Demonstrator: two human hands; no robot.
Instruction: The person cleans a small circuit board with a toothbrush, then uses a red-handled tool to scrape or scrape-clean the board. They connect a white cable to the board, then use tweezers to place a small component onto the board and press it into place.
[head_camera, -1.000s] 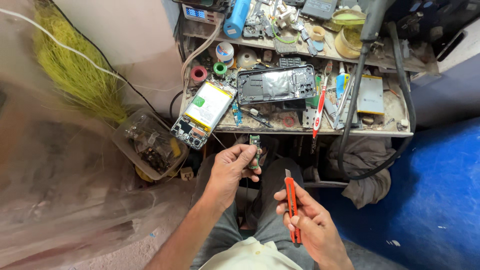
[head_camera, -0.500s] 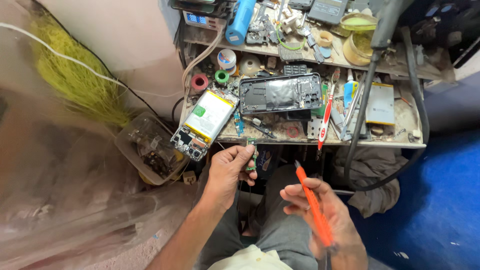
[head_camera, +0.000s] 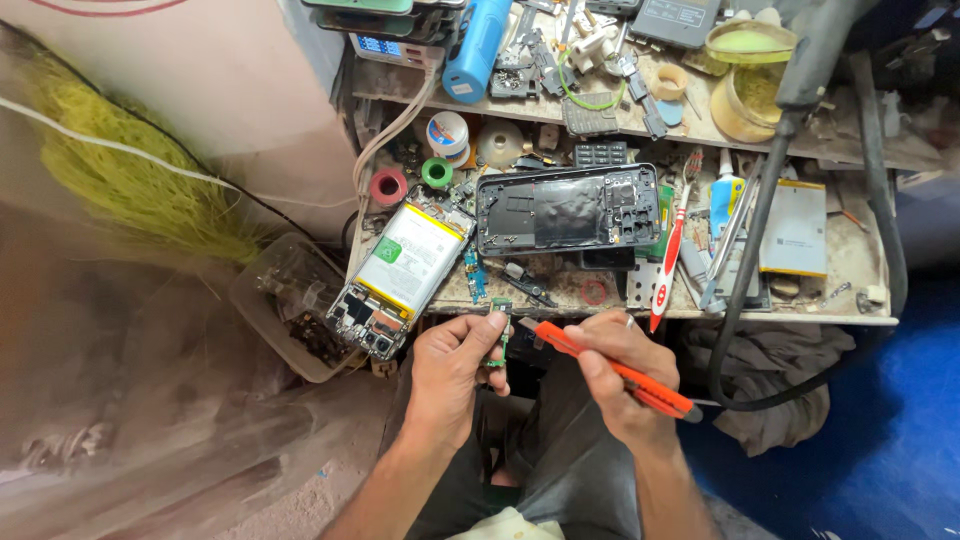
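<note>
Cluttered with tools, tape rolls and phone parts, a low workbench (head_camera: 800, 310) stands before the seated person, with a blue floor to the right and plastic sheeting to the left.

Left hand (head_camera: 450, 375) is closed in a pinch on a small green circuit board (head_camera: 497, 335), held upright just below the bench edge, over the lap. Right hand (head_camera: 625, 375) grips an orange knife (head_camera: 610, 368) like a pen, its tip just beside the board, perhaps touching; I cannot tell. The step in hand looks like scraping or prying at the board. It calls for a steady pinch and light pressure at the tip, since the part is small and held in the air.

On the bench lie an opened phone (head_camera: 400, 275) with its battery showing and a black phone frame (head_camera: 568, 210). A clear plastic tub (head_camera: 262, 285) left of the bench holds dark small parts, too blurred to name. A yellowish bowl (head_camera: 750, 40) sits on the upper shelf; its contents are unclear.
</note>
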